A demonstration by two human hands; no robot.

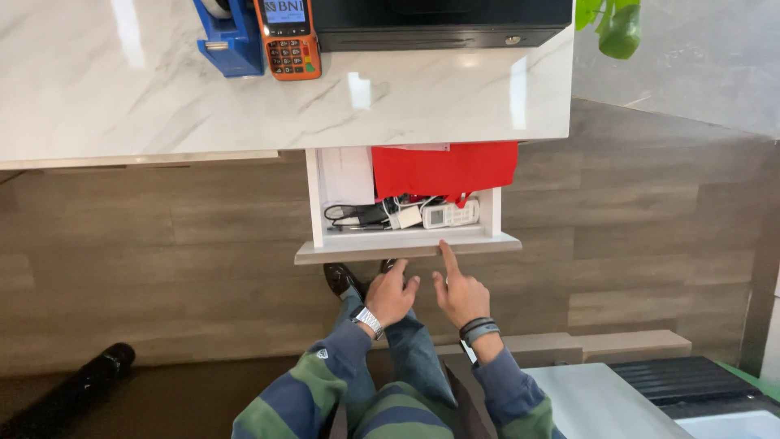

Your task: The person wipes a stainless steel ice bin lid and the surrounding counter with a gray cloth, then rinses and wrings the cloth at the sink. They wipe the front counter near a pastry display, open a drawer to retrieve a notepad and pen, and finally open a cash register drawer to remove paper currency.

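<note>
Head view, item one: we record a shallow white pull-out drawer (406, 241) with a grey-brown front edge, standing open beneath the near edge of a white marble-patterned counter (244, 89). Our right hand (461, 294) is just below the drawer front, index finger stretched out and its tip touching the front edge, the other fingers curled in; it grips nothing. Our left hand (391, 297) is just beside it, a little lower, fingers loosely bent and spread, holding nothing and clear of the drawer. We note a metal-link wristwatch (370, 321) on the left wrist and dark bands (478, 329) on the right.

Drawer contents: a white remote control with buttons (451, 215) at the front right, a small white adapter (408, 217) beside it, a tangle of black and white cables (357, 215) to the left, a white sheet of paper (345, 175) behind them, and a folded red cloth bag (445, 168) covering the rear.

Counter top: an orange handheld payment terminal (288, 38), a blue tape dispenser (230, 36) touching its left side, a black cash drawer (443, 24) to the right. Green leaves (617, 24) hang at the counter's far corner. Floor: wood-look planks (650, 211).
</note>
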